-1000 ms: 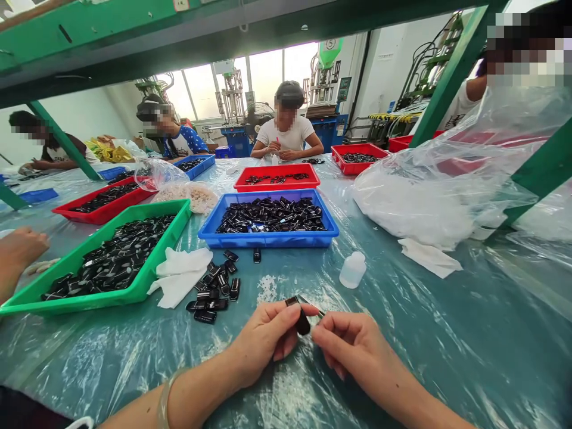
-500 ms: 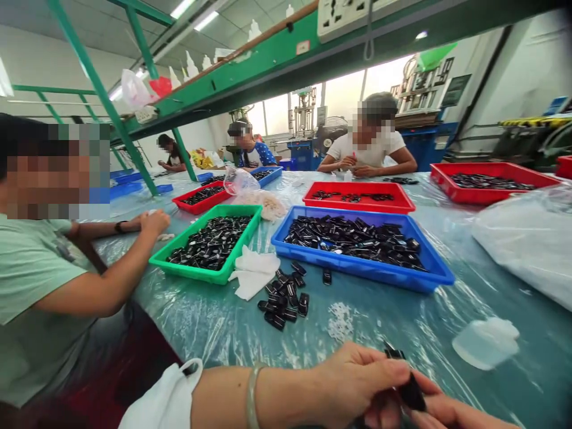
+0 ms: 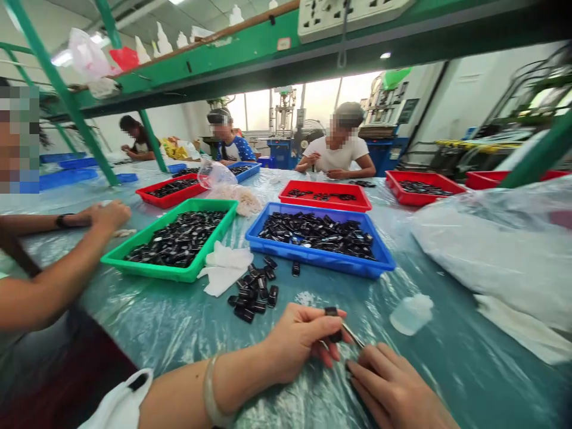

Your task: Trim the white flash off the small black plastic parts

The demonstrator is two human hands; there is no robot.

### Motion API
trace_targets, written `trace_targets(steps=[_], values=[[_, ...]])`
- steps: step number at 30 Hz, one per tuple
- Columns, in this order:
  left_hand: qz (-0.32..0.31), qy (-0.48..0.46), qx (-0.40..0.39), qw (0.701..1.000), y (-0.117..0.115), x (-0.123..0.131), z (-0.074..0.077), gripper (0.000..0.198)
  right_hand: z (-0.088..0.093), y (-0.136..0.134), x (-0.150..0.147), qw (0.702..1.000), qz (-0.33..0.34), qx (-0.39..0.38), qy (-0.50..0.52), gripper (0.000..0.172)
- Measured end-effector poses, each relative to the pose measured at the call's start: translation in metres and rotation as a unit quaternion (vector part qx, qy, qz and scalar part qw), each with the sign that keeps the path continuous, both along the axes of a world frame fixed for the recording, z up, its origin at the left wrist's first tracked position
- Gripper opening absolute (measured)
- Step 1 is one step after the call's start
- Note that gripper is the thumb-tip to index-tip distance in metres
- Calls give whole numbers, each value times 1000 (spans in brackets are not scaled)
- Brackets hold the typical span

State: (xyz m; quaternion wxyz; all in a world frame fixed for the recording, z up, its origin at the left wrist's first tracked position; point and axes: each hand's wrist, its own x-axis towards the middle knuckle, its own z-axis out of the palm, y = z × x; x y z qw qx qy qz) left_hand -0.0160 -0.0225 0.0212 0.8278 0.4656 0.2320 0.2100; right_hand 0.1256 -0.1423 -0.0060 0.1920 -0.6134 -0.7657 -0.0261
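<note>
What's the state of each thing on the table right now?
left hand: shut on small black part
small black part: pinched in fingers, off the table
right hand: holds thin metal tool
thin metal tool: tip at the part
blue tray: filled with black parts
green tray: filled with black parts
loose pile: on the table by the white cloth
plastic bottle: lying on its side

No text, label, brand or number can be read anywhere in the view. A small white tag (image 3: 283, 43) is fixed to the front of the green metal shelf beam (image 3: 232, 47) overhead, but its marks are too small to be made out. Dark panels (image 3: 407, 106) on the blue machines at the far wall possibly bear print, though it is blurred.
</note>
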Motion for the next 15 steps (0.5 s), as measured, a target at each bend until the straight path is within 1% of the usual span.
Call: trace_targets(steps=[3,4,5,7,8,9,10,11,13,15], values=[[-11,15,9,1000,1,-2,2,33,11,-4,-6,999,-29,-21,5,24],[-17,19,6,1000,2,-2,2,32,15,-4,-6,999,-36,-9,18,24],[-20,22,3,1000,2,-3,2,32,19,-5,-5,998,-45,16,35,23],[-30,24,-6,999,3,-4,2,33,27,-4,1,987,-87,115,67,17],[-36,24,-13,999,3,-4,1,34,30,-3,6,974,-124,174,81,13],[-43,25,-22,999,4,-4,1,36,33,-2,12,954,-170,228,98,15],[-50,25,-32,998,4,-4,0,37,34,-1,19,931,-221,263,121,23],[-56,24,-43,997,4,-4,-1,37,34,1,27,909,-272,276,155,34],[-67,22,-63,996,5,-4,-2,35,30,6,41,866,-358,238,254,59],[-73,16,-78,994,6,-4,-3,33,22,12,54,834,-400,164,343,80]])
